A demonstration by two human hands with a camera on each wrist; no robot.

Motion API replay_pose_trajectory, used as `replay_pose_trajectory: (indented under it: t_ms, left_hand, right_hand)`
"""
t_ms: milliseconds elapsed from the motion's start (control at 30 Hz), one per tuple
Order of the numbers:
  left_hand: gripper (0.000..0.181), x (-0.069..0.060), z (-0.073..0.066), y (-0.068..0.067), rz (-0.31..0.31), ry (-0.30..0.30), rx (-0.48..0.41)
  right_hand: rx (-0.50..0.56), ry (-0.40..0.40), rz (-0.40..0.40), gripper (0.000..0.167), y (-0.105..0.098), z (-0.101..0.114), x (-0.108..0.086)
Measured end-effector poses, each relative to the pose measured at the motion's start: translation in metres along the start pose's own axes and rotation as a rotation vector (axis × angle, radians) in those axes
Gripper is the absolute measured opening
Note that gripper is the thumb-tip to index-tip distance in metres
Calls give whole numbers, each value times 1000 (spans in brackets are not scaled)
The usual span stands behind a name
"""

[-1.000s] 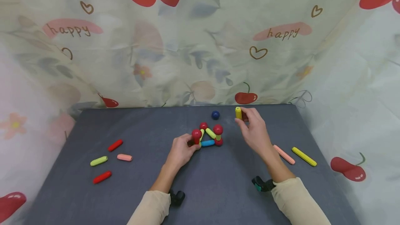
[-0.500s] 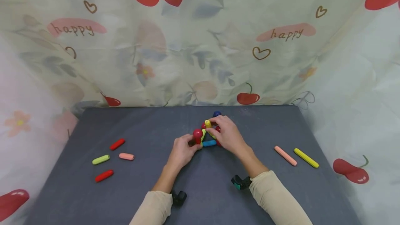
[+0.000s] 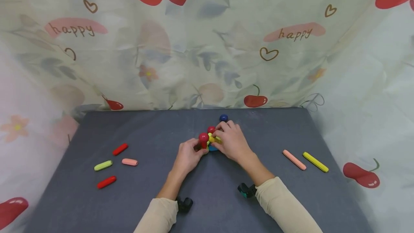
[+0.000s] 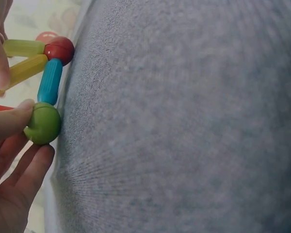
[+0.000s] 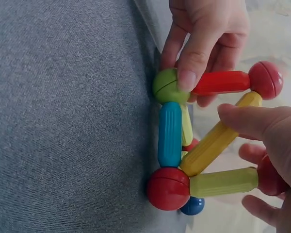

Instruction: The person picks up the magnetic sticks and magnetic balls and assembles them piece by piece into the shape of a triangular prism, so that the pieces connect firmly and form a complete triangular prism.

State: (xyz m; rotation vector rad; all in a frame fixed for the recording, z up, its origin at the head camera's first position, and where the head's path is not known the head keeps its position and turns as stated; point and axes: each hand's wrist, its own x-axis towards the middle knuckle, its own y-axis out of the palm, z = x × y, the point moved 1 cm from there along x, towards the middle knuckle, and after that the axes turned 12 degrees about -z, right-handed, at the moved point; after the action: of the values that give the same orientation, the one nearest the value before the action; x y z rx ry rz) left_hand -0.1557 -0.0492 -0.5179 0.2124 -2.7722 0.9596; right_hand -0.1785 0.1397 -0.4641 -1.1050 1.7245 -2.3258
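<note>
A small frame of magnetic sticks and balls stands on the table. My left hand (image 3: 187, 155) pinches its green ball (image 5: 167, 87) at a lower corner, from which a red stick (image 5: 223, 82) rises to a red ball (image 5: 266, 80). My right hand (image 3: 233, 143) holds a yellow stick (image 5: 218, 141) slantwise, one end at that upper ball, the other at the lower red ball (image 5: 168, 189). A blue stick (image 5: 169, 133) links the two lower corners. Beside the right fingers stands a yellow-green stick (image 5: 224, 182) topped by another red ball (image 5: 270, 177). The frame's far side is partly hidden.
A dark blue ball (image 3: 223, 118) lies behind the frame. On the left lie red sticks (image 3: 120, 149), a light green stick (image 3: 103, 165) and a short pink stick (image 3: 129, 162). Right of the hands are a long pink stick (image 3: 294, 160) and a long yellow stick (image 3: 315, 161).
My right hand has come left from the table's back right to the frame with the yellow stick, which has tipped from upright to slanted. The left hand has stayed at the green ball.
</note>
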Motion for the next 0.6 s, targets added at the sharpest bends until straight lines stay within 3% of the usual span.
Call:
replay_pose_trajectory:
  t_ms: [200, 300, 367, 467, 533, 600]
  left_hand:
    - [16, 3, 0, 2, -13, 26, 7]
    - [13, 5, 0, 5, -31, 62, 20]
    - [12, 5, 0, 6, -33, 74, 22]
    - [13, 4, 0, 8, -27, 63, 3]
    - [14, 4, 0, 9, -33, 51, -6]
    - [16, 4, 0, 10, -41, 41, -13]
  right_hand:
    - [-43, -23, -5, 30, -1, 1, 0]
    - [2, 16, 10, 44, -2, -3, -2]
    - [86, 109, 12, 59, -2, -11, -7]
    - [294, 324, 6, 77, 1, -26, -19]
    - [435, 439, 11, 70, 8, -36, -31]
    - [527, 506, 37, 57, 17, -43, -42]
